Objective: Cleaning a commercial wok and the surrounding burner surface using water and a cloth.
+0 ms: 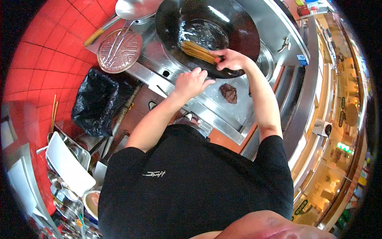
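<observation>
A large dark wok (244, 35) sits before me with water (206, 33) pooled in its bottom. My right hand (231, 59) grips the bound end of a bamboo wok brush (197, 51), whose bristles lie inside the wok, reaching the water's edge. My left hand (191, 82) hovers over the near steel edge, just outside the wok's rim. It holds nothing that I can see, and its thumb stands apart from the loosely bent fingers. Between my arms, a crumpled brown cloth (229, 93) rests on the steel stove top (218, 103).
To the left are a round perforated metal plate (119, 50), a large steel ladle (135, 9) with a wooden handle, and a bin lined with a black bag (98, 101). A white tray (70, 164) stands among utensils at lower left. A tap (285, 44) juts out at right.
</observation>
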Tool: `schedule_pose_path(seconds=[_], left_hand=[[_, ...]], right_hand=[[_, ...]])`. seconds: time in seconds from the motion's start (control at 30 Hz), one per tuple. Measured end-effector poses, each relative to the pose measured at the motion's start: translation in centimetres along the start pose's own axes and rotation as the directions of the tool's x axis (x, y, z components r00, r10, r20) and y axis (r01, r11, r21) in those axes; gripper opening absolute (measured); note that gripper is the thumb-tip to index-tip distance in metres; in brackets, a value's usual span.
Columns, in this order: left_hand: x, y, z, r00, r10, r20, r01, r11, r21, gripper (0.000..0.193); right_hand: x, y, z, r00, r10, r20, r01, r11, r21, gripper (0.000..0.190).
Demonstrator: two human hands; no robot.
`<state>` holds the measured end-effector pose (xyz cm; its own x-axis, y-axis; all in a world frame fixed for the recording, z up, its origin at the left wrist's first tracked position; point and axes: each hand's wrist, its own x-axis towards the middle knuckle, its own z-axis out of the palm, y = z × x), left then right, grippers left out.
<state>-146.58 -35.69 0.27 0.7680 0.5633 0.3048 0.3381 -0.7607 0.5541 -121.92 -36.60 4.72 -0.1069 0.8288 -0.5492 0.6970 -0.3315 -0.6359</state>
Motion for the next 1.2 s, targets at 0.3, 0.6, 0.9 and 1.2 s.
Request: schedule_pose_path(seconds=[0.3,0.6,0.9,1.2], left_hand=[[-0.1,-0.8,-0.3,1.0,-0.003,-0.019,0.002,0.999,-0.044,0.042],[0.2,-0.1,-0.3,1.0,0.004,-0.025,-0.004,1.0,0.003,0.044],[-0.2,0.3,0.1,0.999,-0.019,-0.03,0.021,0.998,0.066,0.042],[0.2,-0.6,-0.8,0.999,0.011,-0.039,-0.013,0.998,-0.057,0.041]], right_hand=[[7.8,-4.5,0.4,0.877,0.251,-0.411,-0.463,0.671,-0.579,0.057],[1.1,2.4,-2.2,0.778,0.383,-0.499,-0.62,0.597,-0.508,0.057],[-4.4,-0.2,-1.0,0.918,0.362,-0.161,-0.386,0.725,-0.57,0.07],[4.2,-2.2,0.3,0.98,0.112,-0.165,-0.18,0.856,-0.484,0.076]])
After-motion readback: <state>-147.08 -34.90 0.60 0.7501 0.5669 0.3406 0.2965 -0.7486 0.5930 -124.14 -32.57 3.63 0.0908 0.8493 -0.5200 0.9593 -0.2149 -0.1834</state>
